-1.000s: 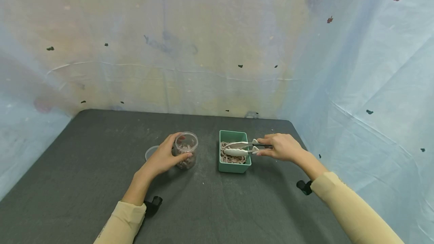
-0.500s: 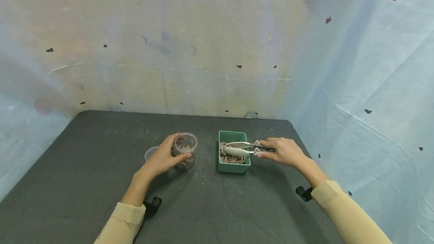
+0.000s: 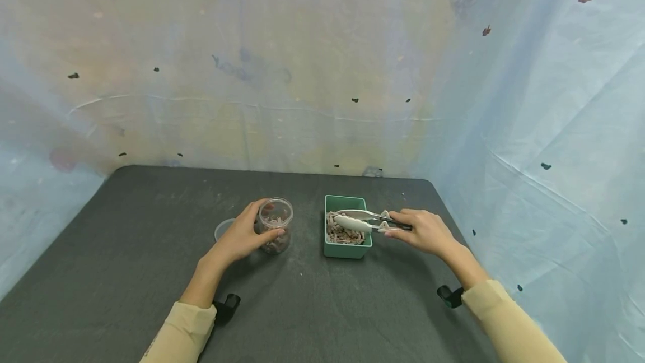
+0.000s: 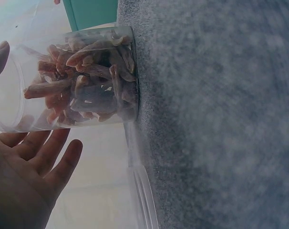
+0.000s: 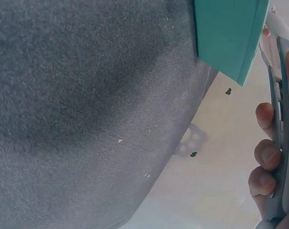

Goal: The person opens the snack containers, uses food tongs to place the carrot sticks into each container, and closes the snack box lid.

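Note:
My left hand (image 3: 244, 234) grips a clear plastic jar (image 4: 77, 78) around its side, thumb on the near side and fingers behind. The jar stands upright on the table, its top uncovered, partly filled with brownish dried strips (image 4: 92, 71). My right hand (image 3: 422, 229) holds a pair of tongs (image 3: 385, 220) with white scalloped tips and grey-black handles. The tips reach over the right rim of a green rectangular box (image 3: 347, 250), spread slightly apart above more of the strips (image 3: 342, 234) inside. In the right wrist view, fingers (image 5: 267, 155) curl round the tongs' handle.
A round clear lid (image 3: 221, 227) lies on the dark table (image 3: 312, 312) just left of the jar, partly behind my left hand. Light patterned sheeting (image 3: 302, 71) hangs behind the table and along its right side. Small pale crumbs (image 5: 119, 140) dot the tabletop.
My right hand has drawn slightly right and down with the tongs, whose tips now tilt up toward the left and stand farther apart. My left hand and the jar stay in place.

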### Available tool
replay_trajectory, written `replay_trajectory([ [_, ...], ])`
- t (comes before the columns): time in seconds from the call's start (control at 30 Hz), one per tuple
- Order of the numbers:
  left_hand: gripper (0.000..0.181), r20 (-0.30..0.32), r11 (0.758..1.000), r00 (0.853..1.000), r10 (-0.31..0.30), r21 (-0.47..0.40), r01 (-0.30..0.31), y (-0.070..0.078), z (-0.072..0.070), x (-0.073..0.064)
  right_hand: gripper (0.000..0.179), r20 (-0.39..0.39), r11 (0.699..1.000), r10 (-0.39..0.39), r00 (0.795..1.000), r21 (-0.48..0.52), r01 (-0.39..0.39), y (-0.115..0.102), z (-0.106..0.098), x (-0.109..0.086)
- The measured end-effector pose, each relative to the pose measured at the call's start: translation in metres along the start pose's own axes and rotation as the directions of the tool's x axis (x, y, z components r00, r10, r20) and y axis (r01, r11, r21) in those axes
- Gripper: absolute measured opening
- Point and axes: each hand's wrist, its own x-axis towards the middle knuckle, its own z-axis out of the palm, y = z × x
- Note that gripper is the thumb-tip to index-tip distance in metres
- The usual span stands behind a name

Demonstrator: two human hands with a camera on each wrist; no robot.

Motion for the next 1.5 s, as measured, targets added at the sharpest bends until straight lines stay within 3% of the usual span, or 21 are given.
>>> replay_trajectory([
  [0.27, 0.092, -0.001, 1.000, 1.000, 0.002, 0.000, -0.002, 0.000, 0.000, 0.000, 0.057, -0.056, 0.999, 0.033, 0.998, 0.033, -0.031, -0.001, 0.008, -0.009],
  [0.67, 0.091, -0.002, 1.000, 1.000, -0.002, 0.003, 0.002, -0.001, 0.000, 0.000, 0.056, -0.128, 0.986, 0.071, 0.989, 0.158, -0.051, -0.002, 0.019, -0.017],
  [1.03, 0.091, 0.000, 1.000, 1.000, 0.000, 0.001, 0.000, 0.000, 0.000, 0.000, 0.057, -0.232, 0.975, 0.065, 0.971, 0.221, -0.012, -0.001, 0.026, -0.016],
  [1.27, 0.093, -0.002, 1.000, 1.000, -0.002, 0.003, 0.002, -0.001, 0.001, -0.001, 0.058, -0.259, 0.963, 0.091, 0.962, 0.270, -0.019, -0.007, 0.030, -0.011],
  [1.5, 0.092, -0.007, 1.000, 1.000, -0.001, 0.004, 0.001, -0.001, 0.001, 0.000, 0.056, -0.332, 0.954, 0.054, 0.942, 0.297, 0.050, -0.015, 0.033, -0.001],
])
